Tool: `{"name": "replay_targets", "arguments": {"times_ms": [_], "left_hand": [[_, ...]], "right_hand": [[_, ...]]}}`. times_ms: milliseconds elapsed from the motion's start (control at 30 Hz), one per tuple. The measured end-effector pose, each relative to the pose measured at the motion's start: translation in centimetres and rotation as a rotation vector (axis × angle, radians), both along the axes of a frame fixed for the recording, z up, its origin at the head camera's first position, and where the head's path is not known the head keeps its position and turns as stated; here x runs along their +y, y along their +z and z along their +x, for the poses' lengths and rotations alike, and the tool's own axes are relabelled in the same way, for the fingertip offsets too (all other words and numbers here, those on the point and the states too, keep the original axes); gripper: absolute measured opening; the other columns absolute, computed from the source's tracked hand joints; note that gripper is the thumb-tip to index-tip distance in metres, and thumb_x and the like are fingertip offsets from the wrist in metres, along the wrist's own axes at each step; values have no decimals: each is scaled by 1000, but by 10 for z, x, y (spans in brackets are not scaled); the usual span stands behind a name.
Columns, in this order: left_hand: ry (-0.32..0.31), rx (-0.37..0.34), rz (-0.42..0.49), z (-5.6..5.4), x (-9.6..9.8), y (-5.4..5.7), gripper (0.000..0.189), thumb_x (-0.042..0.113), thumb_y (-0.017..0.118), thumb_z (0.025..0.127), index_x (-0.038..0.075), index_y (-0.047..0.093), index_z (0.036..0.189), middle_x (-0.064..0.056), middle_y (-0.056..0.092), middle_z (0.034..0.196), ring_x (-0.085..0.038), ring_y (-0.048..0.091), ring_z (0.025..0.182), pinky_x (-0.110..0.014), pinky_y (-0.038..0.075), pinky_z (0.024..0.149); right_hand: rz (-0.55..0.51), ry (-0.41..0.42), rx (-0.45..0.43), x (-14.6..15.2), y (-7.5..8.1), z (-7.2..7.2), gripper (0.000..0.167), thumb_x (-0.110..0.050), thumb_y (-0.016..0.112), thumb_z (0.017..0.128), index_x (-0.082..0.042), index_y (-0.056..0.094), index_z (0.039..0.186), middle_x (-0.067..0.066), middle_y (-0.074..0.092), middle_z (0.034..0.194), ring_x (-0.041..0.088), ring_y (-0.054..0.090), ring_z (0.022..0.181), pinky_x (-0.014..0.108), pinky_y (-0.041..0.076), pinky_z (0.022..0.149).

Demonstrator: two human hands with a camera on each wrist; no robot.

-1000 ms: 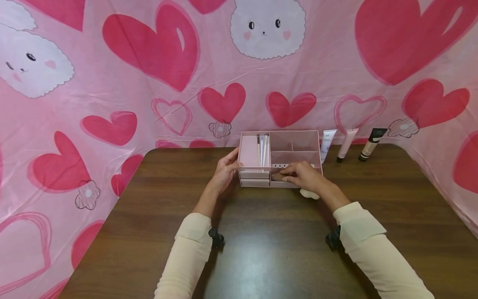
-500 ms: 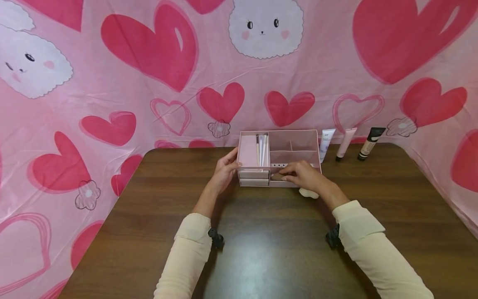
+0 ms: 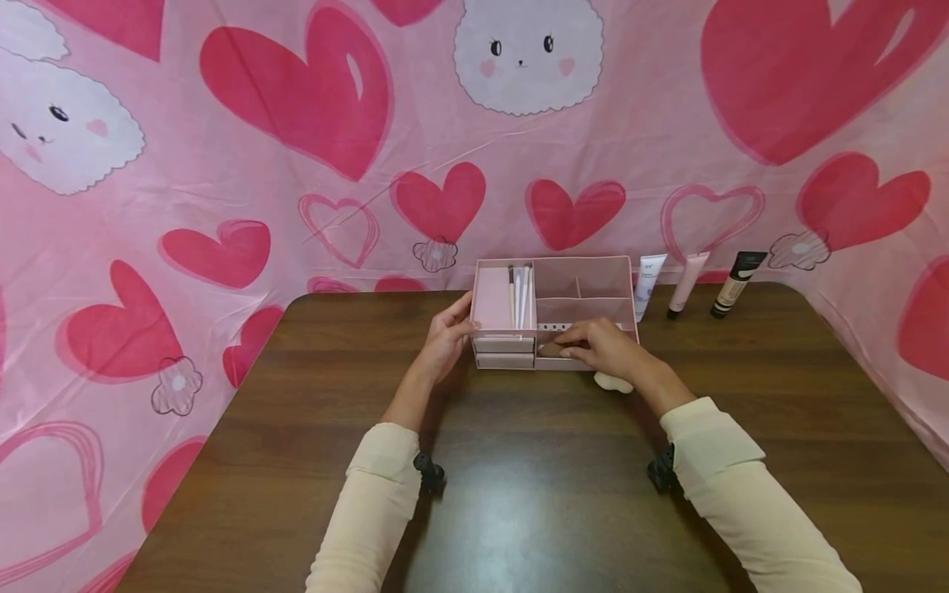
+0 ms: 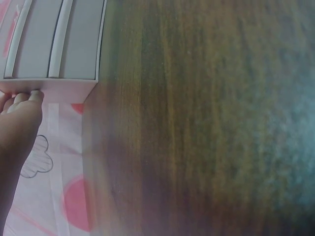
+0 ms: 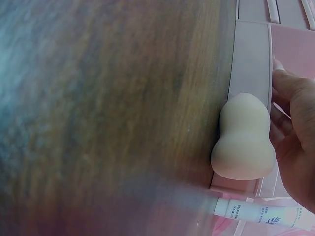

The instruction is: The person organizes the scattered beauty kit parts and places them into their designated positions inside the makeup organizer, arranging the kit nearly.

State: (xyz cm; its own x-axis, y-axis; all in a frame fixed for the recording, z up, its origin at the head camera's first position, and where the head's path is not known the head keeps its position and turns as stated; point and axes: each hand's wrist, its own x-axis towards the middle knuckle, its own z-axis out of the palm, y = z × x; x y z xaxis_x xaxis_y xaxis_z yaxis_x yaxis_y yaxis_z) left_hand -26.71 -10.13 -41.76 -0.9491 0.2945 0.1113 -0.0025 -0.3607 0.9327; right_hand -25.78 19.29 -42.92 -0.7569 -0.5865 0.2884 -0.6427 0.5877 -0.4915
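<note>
A pink makeup organizer (image 3: 502, 296) stands at the back of the table, makeup brushes (image 3: 521, 296) upright in its left top section. My left hand (image 3: 445, 333) holds its left side, thumb at the top front corner; the left wrist view has the fingertips (image 4: 35, 96) against the side wall. Inside the low front compartment, my right hand (image 3: 604, 346) pinches a small brown tapered thing (image 3: 550, 350), mostly covered by the fingers. Below that hand, a cream gourd-shaped makeup sponge (image 5: 244, 137) sits outside, close against the organizer's front.
Right of the organizer stand a white tube (image 3: 649, 287), a pink tube (image 3: 687, 287) and a black-capped beige tube (image 3: 736, 286). Two drawers (image 3: 504, 352) are closed in the organizer's lower left. A pink heart-print cloth (image 3: 437, 99) hangs behind the brown wooden table (image 3: 534, 494).
The head view has shifted very slightly. Both hands keep their places, and the brown thing stays in the front compartment under the right fingers.
</note>
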Motion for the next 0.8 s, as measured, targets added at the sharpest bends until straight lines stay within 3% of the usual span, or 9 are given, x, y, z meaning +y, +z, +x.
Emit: {"name": "replay_targets", "arguments": {"times_ms": [400,800], "left_hand": [[-1,0,-2,2,0,1,68,-16,39,92,-10,19,158,-25,19,168,-34,23,152,-10,48,93],[7,2,-11,2,0,2,68,-16,40,92,-10,20,157,-25,20,168,-35,24,153,-10,48,94]], "right_hand": [[19,-34,-23,0,2,3,26,-5,74,89,1,76,115,19,76,114,33,73,105,50,59,92],[-20,-45,35,5,6,11,24,-3,74,89,2,76,112,19,77,111,33,73,102,49,60,88]]}}
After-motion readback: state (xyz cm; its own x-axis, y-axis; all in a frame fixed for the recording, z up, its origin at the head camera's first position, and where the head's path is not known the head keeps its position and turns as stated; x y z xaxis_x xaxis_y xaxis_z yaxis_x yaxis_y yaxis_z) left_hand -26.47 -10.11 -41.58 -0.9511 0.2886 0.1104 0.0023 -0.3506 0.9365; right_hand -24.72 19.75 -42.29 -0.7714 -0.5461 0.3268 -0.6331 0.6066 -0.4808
